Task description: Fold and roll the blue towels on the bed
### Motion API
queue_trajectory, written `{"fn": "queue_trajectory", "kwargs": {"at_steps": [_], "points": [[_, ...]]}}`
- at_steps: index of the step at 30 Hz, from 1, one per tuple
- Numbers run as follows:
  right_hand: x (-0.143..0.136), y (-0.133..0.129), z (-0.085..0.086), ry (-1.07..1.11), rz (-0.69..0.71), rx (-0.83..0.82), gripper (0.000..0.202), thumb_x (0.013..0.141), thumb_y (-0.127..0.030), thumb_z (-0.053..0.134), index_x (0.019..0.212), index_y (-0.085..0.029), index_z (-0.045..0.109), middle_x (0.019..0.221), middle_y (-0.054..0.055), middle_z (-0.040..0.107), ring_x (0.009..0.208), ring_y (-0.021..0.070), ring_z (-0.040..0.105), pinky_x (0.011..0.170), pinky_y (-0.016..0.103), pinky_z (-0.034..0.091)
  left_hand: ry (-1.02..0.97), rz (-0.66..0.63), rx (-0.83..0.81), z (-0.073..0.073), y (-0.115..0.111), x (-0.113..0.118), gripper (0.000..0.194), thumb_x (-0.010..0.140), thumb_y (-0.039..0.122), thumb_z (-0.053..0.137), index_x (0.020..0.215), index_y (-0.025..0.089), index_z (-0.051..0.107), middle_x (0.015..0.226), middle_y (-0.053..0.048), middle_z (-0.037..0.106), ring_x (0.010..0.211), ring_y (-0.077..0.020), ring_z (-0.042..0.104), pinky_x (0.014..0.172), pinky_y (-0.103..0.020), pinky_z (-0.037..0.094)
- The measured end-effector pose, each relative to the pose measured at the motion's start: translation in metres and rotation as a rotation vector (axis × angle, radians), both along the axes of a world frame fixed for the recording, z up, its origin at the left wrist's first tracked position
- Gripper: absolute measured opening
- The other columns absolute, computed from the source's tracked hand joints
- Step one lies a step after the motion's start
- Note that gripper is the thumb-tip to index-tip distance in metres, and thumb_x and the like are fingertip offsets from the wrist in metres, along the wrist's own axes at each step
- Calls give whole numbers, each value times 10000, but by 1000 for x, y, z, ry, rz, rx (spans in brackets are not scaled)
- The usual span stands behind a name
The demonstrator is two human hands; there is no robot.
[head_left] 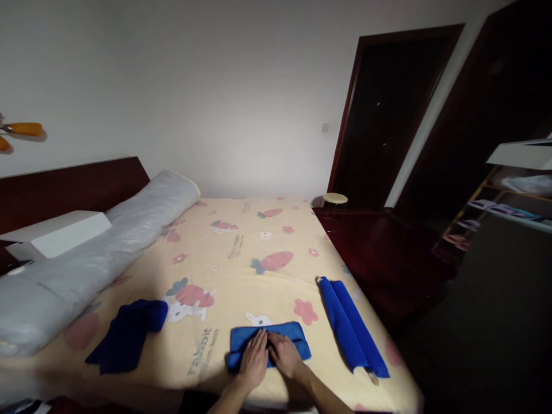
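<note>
Two hands on the blue cloth (290, 332), on the bed (241, 287): left hand (255, 361) flat, fingers together; right hand (284, 353) bent, cannot tell if pinching. Smoothing or folding seems underway; next move calls for aligned edges.

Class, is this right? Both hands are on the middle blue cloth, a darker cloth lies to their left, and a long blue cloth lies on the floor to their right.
Not the floor: the head view shows the long cloth on the bedsheet, to the right. The left hand and right hand are on the middle blue cloth, the darker cloth to their left.
</note>
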State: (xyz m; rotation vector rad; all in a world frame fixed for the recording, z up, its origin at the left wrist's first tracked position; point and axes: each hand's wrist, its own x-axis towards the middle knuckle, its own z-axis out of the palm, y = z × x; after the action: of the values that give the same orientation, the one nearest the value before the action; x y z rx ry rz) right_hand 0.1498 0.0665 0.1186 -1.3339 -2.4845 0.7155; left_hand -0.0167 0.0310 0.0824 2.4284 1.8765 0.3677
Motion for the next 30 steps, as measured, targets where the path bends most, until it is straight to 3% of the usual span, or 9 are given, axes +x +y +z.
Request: {"fn": "queue_trajectory", "kwargs": {"at_steps": [4,9,12,14,17,20,23,25,30], "points": [[13,2,-9,-47,-56,3,508,974,-423,321,1369,-186,535,1466,123,471,1375,285,398,1129,483,268,50,175,-65,-11,-4,-18,495,969,357,293,1435,259,430,1509,-59,440,1377,-221,420,1088,-430,398],[80,20,-18,-144,-269,124,462,978,-414,337,1344,-239,560,1456,104,487,1381,274,396,1100,507,324,137,386,-45,0,-18,-90,481,942,331,370,1418,319,438,1506,-31,439,1393,-250,396,1111,-511,341],[101,19,-17,-130,-274,172,452,980,-396,345,1357,-248,545,1471,94,468,1385,274,389,1098,534,328,134,419,84,9,-24,-110,475,938,290,382,1405,313,462,1505,-38,434,1406,-257,374,1147,-529,288],[94,11,-12,-83,-234,213,438,982,-342,333,1336,-231,566,1474,104,461,1376,276,403,1092,530,344,106,394,170,14,-25,-104,472,949,280,369,1414,289,456,1507,-48,428,1409,-251,369,1152,-508,303],[60,-9,-9,-23,-73,248,427,942,-223,364,1298,-209,600,1451,121,487,1355,265,437,1099,488,355,65,173,212,12,-25,-71,478,959,239,349,1429,269,431,1469,-35,485,1366,-204,437,1119,-403,400],[23,-29,-16,20,90,269,486,875,-159,425,1339,-201,563,1424,114,519,1337,253,461,1109,451,365,49,-96,275,-4,-31,-28,515,942,179,353,1445,280,399,1434,-2,530,1319,-157,493,1090,-322,452],[12,-40,-29,50,171,324,556,838,-128,444,1388,-176,507,1413,115,529,1334,252,464,1094,440,400,51,-136,346,-24,-43,-4,547,922,146,358,1457,259,381,1406,-12,562,1292,-158,522,1055,-316,497],[22,-40,-37,68,175,374,558,846,-109,422,1395,-172,497,1418,111,525,1345,247,450,1096,444,406,71,-120,342,-32,-51,-6,575,906,111,340,1464,249,368,1406,-18,563,1284,-166,531,1040,-331,512],[66,-30,-50,104,-2,410,468,894,-167,430,1344,-184,559,1394,119,552,1307,268,497,1071,452,444,91,-33,243,-32,-63,-46,646,847,57,362,1457,270,386,1449,-2,524,1314,-170,501,1062,-338,484]]}}
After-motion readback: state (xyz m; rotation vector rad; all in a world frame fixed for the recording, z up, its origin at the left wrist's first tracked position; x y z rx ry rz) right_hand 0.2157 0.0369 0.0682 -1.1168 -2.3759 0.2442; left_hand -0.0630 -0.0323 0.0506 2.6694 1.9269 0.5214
